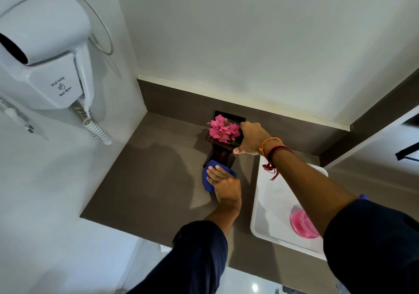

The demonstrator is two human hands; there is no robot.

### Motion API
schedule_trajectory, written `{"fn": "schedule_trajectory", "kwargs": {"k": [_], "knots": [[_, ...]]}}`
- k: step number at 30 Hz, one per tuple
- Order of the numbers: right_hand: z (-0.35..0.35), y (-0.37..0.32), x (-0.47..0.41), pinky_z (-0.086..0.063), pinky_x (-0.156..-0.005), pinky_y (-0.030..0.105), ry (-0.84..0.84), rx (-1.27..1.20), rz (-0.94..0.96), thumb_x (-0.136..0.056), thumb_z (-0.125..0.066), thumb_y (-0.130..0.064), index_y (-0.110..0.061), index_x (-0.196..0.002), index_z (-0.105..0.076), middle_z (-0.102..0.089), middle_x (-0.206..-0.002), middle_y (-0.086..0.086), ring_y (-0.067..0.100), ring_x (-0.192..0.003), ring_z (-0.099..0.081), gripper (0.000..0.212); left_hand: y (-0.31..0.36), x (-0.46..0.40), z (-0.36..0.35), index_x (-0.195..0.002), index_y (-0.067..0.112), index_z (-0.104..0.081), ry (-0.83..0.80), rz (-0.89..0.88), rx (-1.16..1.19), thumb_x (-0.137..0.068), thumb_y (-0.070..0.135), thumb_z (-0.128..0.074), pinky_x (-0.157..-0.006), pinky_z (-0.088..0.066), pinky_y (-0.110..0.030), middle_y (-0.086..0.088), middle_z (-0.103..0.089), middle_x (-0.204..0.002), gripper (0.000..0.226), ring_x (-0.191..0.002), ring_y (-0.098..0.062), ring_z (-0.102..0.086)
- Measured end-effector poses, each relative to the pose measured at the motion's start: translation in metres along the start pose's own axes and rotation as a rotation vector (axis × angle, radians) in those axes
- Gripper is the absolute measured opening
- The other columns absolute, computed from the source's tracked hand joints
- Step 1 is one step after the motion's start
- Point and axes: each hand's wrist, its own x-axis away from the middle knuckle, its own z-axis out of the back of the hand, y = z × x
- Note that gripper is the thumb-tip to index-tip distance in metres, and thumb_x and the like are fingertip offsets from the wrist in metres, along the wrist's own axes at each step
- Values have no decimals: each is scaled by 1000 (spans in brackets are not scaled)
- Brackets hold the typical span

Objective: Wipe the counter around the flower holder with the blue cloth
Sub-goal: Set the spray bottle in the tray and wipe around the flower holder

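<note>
Counter (145,180): a grey-brown top filling the corner between 2 pale walls, with a low upstand of the same colour along the back.

Flower holder (221,152): dark, with a narrow body and a wider top; it stands on the counter toward 12 o'clock from the centre of the view, near the back upstand. It looks tipped slightly, but I cannot tell for certain.

Flowers (223,130): pink blooms with a little green, sitting in the top of the holder.

Blue cloth (207,176): bunched on the counter at the foot of the holder, at its 6 o'clock side and touching its base.

Left hand (223,186): palm down on the cloth, fingers straight and laid close together, pressing it flat against the counter; fingertips reach the holder's base.

Right hand (250,139): at 3 o'clock of the flowers, fingers curled around the holder's upper edge and thumb pointing down along its side, gripping it.

Wrist bands (273,149): orange, red and black threads on the right wrist, with a red tassel hanging.

Sleeves (199,255): dark, pushed up both forearms.

Basin (272,203): white, rectangular, set at 3 o'clock of the cloth, well apart from it.

Pink item (301,224): translucent and round, inside the basin at 5 o'clock, partly hidden by the right forearm.

Hair dryer (45,50): white, wall-hung at 10 o'clock, with a coiled cord.
</note>
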Motion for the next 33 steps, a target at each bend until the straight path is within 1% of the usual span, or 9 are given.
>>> {"fn": "schedule_trajectory", "kwargs": {"k": [8, 11, 14, 16, 19, 22, 27, 30, 33], "knots": [[6, -3, 4, -55, -95, 43, -19, 13, -22, -72, -84, -29, -1, -127, -52, -62, -122, 18, 35, -110, -63, 70, -37, 7, 14, -145, -14, -16, -178, -303, -417, -106, 11, -30, -106, -30, -69, -44, -17, -149, 49, -134, -64, -19], [7, -9, 12, -54, -97, 43, -16, 26, -22, -73, -83, -28, 0, -127, -51, -59, -128, 20, 36, -113, -61, 69, -61, 12, 34, -146, -13, -15, -74, -246, -114, -103, 4, -30, -110, -35, -55, -37, -30, -149, 49, -137, -48, -33], [10, -13, 16, -54, -98, 42, -18, 33, -22, -74, -83, -28, 1, -128, -51, -56, -133, 21, 36, -115, -61, 69, -73, 20, 54, -143, -2, -35, 183, -27, 271, -93, 8, -56, -89, -54, -39, -21, -57, -134, 55, -113, -32, -63], [11, -14, 17, -53, -98, 42, -15, 44, -22, -74, -83, -29, 2, -128, -51, -53, -137, 23, 37, -117, -60, 70, -69, 17, 62, -143, -4, -36, 320, 21, 392, -90, 4, -60, -91, -54, -39, -24, -53, -138, 59, -117, -34, -61], [11, -13, 14, -54, -95, 43, -6, 49, -28, -73, -83, -30, 2, -126, -52, -58, -129, 21, 37, -113, -61, 69, -57, 7, 58, -147, -7, -24, 280, -153, 140, -95, -2, -42, -106, -46, -43, -28, -35, -151, 55, -139, -35, -38], [11, -13, 9, -55, -92, 44, 10, 60, -25, -72, -84, -30, 2, -123, -53, -61, -122, 20, 38, -110, -62, 67, -54, -5, 43, -142, -12, -32, 211, -111, 17, -96, 2, -30, -100, -50, -48, -33, -45, -143, 48, -134, -38, -45], [3, -7, 3, -55, -92, 44, 20, 74, -19, -71, -85, -29, 1, -126, -53, -62, -122, 20, 38, -109, -63, 70, -66, -13, 18, -144, -17, -11, 61, -260, -299, -101, -4, -28, -112, -22, -67, -43, -19, -149, 48, -140, -55, -20], [2, -6, 5, -55, -93, 43, 9, 83, -16, -73, -84, -29, 1, -126, -52, -61, -124, 20, 38, -111, -62, 69, -84, -12, 30, -144, -11, -25, 15, -432, -456, -99, -2, -40, -113, -21, -66, -39, -26, -149, 49, -139, -52, -24], [5, -10, 9, -53, -95, 42, 1, 83, -15, -74, -83, -29, 3, -126, -52, -58, -128, 21, 37, -116, -58, 69, -116, -31, 67, -126, -2, -57, -43, -521, -377, -95, 3, -51, -105, -41, -48, -22, -56, -133, 33, -126, -37, -50]]}}
